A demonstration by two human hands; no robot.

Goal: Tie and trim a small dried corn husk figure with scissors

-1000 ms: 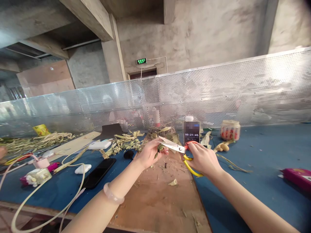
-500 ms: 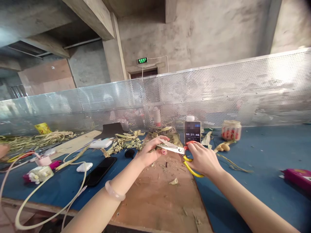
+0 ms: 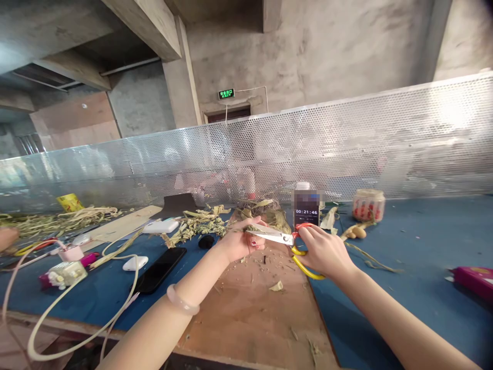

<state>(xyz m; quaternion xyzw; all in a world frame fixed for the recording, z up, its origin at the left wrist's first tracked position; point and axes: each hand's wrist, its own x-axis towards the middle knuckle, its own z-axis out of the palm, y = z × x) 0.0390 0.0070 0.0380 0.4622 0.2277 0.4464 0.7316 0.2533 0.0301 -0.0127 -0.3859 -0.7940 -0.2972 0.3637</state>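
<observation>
My right hand (image 3: pixel 325 252) grips a pair of scissors (image 3: pixel 275 235) by its red and yellow handles, with the blades pointing left. Across from it, my left hand (image 3: pixel 241 241) has its fingers curled together at the blade tips, around what looks like a small greenish piece of dried plant, mostly hidden. Blades and fingers overlap in this view, so I cannot tell if they touch. Under both hands lies a brown wooden board (image 3: pixel 250 318) scattered with small plant bits. Just behind them is a heap of dried leaves and stems (image 3: pixel 275 218).
A phone showing a timer (image 3: pixel 307 213) stands upright behind my right hand. A glass jar (image 3: pixel 368 205) is at the right. Left of the board are trimmed plant pieces (image 3: pixel 200 226), a black phone (image 3: pixel 162 270) and looping cables (image 3: pixel 38 329). Another person's hand (image 3: pixel 7 237) shows at the left edge.
My left hand's fingers have curled in closer around the blade tips, and a greenish piece shows there now. My right hand and the scissors have hardly moved.
</observation>
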